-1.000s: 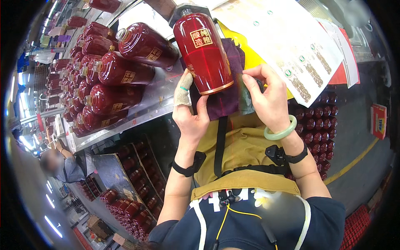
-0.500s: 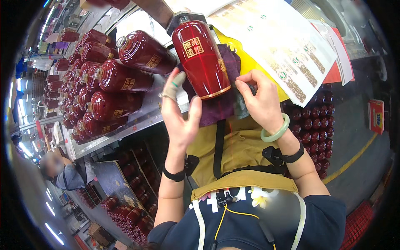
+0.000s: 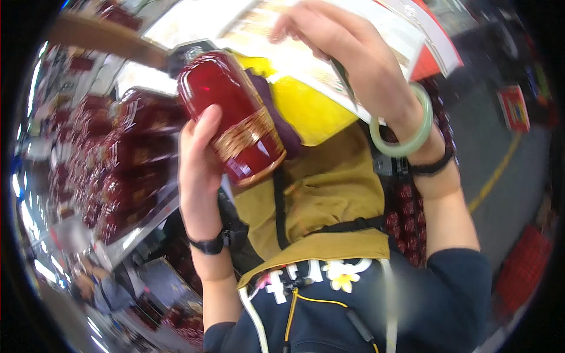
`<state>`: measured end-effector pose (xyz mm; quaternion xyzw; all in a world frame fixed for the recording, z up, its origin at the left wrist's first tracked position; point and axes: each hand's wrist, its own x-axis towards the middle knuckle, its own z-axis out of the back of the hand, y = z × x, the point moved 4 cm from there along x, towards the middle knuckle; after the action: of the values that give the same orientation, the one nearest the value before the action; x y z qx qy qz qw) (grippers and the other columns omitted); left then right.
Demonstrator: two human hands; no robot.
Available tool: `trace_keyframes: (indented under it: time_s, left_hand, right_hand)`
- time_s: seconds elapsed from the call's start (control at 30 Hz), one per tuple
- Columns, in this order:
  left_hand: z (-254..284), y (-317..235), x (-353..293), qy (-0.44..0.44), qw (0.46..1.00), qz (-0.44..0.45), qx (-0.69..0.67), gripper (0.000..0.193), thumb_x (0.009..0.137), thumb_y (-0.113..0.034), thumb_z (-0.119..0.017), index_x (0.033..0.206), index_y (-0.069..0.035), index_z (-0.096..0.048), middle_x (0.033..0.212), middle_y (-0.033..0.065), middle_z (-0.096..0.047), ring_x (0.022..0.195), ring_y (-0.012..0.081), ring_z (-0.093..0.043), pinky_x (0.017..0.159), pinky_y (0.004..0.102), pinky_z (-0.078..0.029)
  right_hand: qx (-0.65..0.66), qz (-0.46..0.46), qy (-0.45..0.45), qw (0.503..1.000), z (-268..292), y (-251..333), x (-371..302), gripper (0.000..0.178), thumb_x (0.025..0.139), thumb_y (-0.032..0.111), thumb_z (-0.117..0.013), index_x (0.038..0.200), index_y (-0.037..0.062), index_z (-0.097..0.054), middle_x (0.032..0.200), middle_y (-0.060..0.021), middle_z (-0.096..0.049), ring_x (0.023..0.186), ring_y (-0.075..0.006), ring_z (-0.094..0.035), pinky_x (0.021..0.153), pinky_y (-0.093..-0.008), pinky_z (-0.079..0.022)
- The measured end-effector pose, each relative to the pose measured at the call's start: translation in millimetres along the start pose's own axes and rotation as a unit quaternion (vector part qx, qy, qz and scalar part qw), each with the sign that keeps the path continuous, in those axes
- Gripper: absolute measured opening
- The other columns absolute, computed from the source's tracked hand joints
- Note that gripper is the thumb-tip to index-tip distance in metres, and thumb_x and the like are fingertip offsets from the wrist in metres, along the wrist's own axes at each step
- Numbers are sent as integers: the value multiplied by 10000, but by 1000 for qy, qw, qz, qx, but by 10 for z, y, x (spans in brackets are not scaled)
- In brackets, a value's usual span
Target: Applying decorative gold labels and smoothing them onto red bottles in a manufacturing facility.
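A glossy dark red bottle with a gold band round its lower part lies tilted in front of me. Its neck end rests at a dark angular holder. My left hand grips the bottle's left side near the base, thumb on top and the other fingers hidden underneath. My right hand, a pale green bangle at its wrist, reaches over the printed label sheets. Its fingertips are smeared by motion, so I cannot make out whether they hold anything. A purple cloth lies beside the bottle.
Many red bottles crowd the bench on the left. A yellow sheet lies under the label sheets, near a red folder. More bottles stand low on the right. Another person is at far left.
My left hand has closed on the bottle, which has turned so its gold band faces up. My right hand has moved up over the label sheets. The whole view has shifted and blurred.
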<state>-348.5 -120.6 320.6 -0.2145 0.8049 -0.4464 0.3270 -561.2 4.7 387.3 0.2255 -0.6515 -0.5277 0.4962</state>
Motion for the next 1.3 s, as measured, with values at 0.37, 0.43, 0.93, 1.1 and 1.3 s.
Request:
trace_keyframes:
  time_s: [0.37, 0.43, 0.93, 1.1, 1.3]
  left_hand:
    - [-1629, 221, -209, 285, 923, -125, 226, 836, 638, -205, -955, 1326, 59, -560, 1204, 125, -695, 1058, 193, -681, 964, 350, -535]
    - [-1854, 333, -246, 317, 909, -131, 235, 852, 591, -168, -962, 1310, 59, -565, 1186, 124, -699, 1029, 205, -694, 957, 358, -545]
    - [-1182, 545, -336, 207, 785, -325, 485, 543, 857, -2, -760, 1377, 31, -607, 1414, 224, -614, 1323, 345, -590, 1126, 434, -440]
    - [-854, 554, -536, 144, 794, -291, 514, 376, 937, 86, -633, 1312, 92, -621, 1455, 245, -561, 1368, 340, -547, 1174, 452, -401]
    - [-656, 589, -633, 68, 815, -268, 509, 321, 929, 115, -603, 1242, 73, -663, 1429, 231, -588, 1333, 331, -581, 1153, 440, -430]
  right_hand:
    - [-346, 74, 93, 930, 990, 1241, -714, 282, 970, 183, -688, 1145, -18, -595, 863, -106, -686, 781, -172, -647, 725, -304, -519]
    - [-352, -6, 79, 933, 1160, 1269, -967, 207, 974, 163, -686, 1062, -13, -623, 890, -93, -671, 795, -164, -625, 732, -302, -501]
    - [-494, -459, -107, 731, 1478, -1631, -4061, 163, 907, 236, -713, 947, 92, -777, 919, -167, -676, 892, -376, -687, 756, -504, -561]
    - [-503, -535, -94, 672, 1278, -3048, -4473, 192, 880, 269, -719, 968, 114, -791, 1031, -148, -725, 975, -342, -716, 794, -480, -602]
    - [-530, -544, -97, 643, 1260, -3795, -4495, 190, 906, 305, -690, 962, 148, -781, 1033, -148, -720, 983, -358, -711, 810, -492, -598]
